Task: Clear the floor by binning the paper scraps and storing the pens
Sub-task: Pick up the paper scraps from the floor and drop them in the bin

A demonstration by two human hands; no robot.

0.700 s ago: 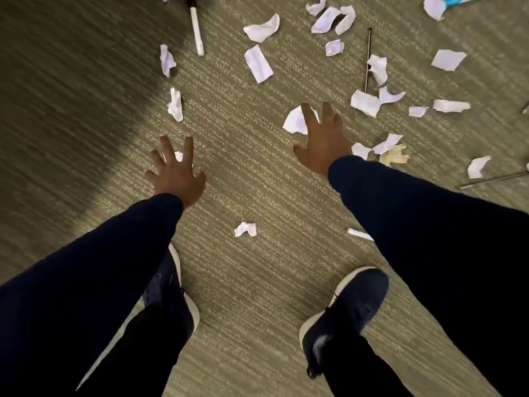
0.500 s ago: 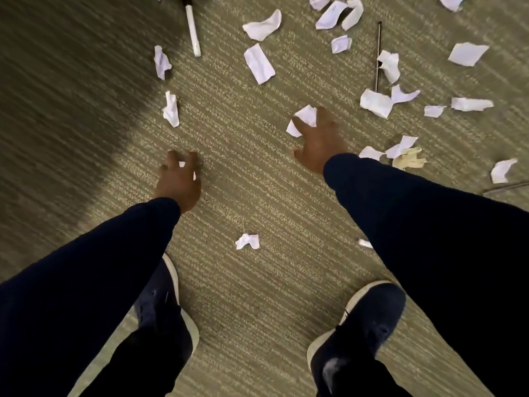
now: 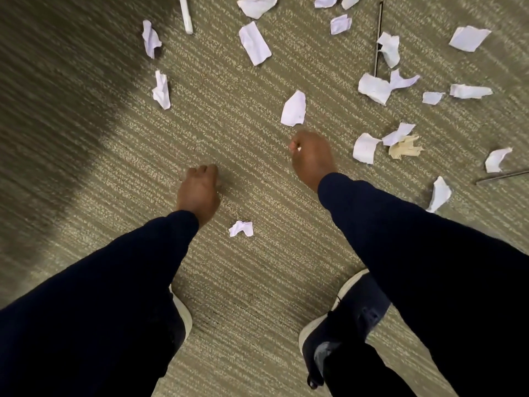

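Several white paper scraps litter the beige carpet. My left hand is curled into a fist low over the carpet; the small scrap that lay under its fingers is out of sight inside it. My right hand is also curled, and a sliver of white paper shows between its fingers. Just beyond it lies a larger scrap, apart from the hand. A crumpled scrap sits between my forearms. A white pen lies at the top left, a thin dark pen at the top right, and another thin pen at the right edge.
My two dark shoes stand on the carpet at the bottom. A tan crumpled scrap lies among white ones to the right of my right hand. A dark shadow covers the carpet at the left.
Both hands went from spread fingers to fists and drew back toward me. The small scrap by my left fingers is gone from the floor. The larger scrap stays beyond my right hand.
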